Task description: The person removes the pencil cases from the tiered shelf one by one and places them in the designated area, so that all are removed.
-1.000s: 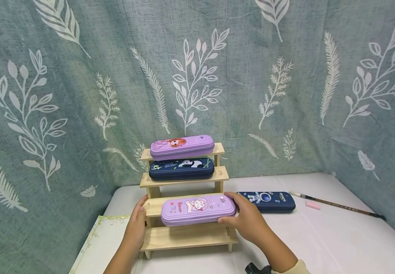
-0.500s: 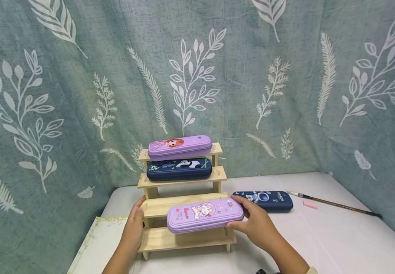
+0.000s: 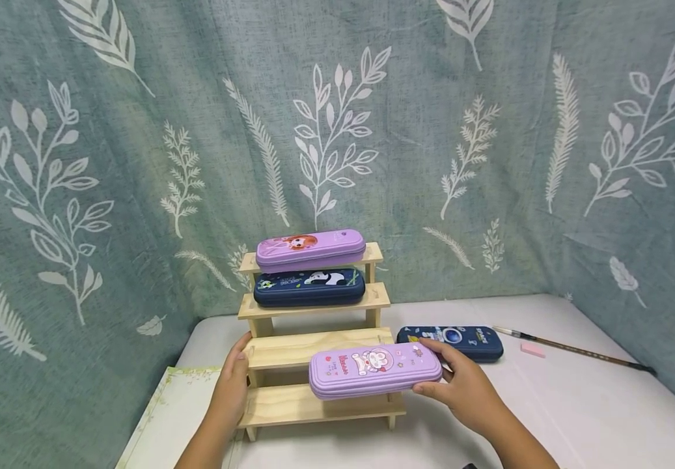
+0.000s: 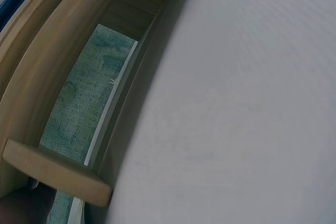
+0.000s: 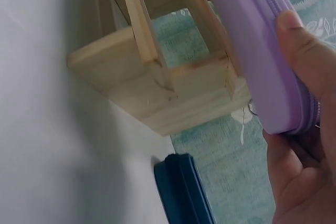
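Note:
My right hand [image 3: 460, 387] grips the right end of a lilac pencil case [image 3: 375, 370] with a cartoon bunny, thumb below its front edge and fingers at the back. The case hangs in front of a stepped wooden rack [image 3: 319, 405], over its two lower shelves and past its right side. In the right wrist view, the lilac pencil case [image 5: 257, 51] is pinched near its zipper. My left hand [image 3: 230, 384] holds the rack's left side at the second shelf from the bottom. Only a dark bit of that hand [image 4: 26, 205] shows in the left wrist view.
A purple pencil case [image 3: 310, 251] lies on the top shelf, a navy panda case [image 3: 310, 288] on the one below. Right of the rack are a navy space case [image 3: 472, 344], a pink eraser [image 3: 532, 350] and a brush [image 3: 577, 350]. A patterned sheet [image 3: 164, 417] lies left.
My right hand has drawn the lilac pencil case off the second-lowest shelf, rightward and forward, so it now overlaps the navy space case's front edge. The left hand stays at the rack.

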The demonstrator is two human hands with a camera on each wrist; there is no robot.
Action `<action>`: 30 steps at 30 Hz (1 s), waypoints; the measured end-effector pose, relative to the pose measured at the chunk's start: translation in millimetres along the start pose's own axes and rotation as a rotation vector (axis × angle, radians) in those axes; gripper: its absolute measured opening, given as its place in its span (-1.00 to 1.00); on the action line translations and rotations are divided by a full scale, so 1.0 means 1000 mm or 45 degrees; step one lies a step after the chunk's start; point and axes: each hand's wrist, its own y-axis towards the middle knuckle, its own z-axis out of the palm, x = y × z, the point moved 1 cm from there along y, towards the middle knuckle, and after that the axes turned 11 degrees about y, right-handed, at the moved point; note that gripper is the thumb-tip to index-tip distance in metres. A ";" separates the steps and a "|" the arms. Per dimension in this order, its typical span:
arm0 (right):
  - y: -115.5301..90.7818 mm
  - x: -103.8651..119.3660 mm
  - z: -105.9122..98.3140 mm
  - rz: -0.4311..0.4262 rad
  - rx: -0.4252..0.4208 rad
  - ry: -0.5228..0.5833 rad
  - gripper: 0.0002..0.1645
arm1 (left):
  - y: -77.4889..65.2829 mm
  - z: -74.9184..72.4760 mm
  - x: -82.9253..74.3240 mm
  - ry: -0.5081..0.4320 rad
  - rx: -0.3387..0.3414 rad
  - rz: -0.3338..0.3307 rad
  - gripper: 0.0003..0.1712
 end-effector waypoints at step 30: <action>-0.022 -0.027 -0.060 -0.021 -0.048 -0.006 0.00 | 0.002 0.001 0.000 0.002 0.012 -0.024 -0.40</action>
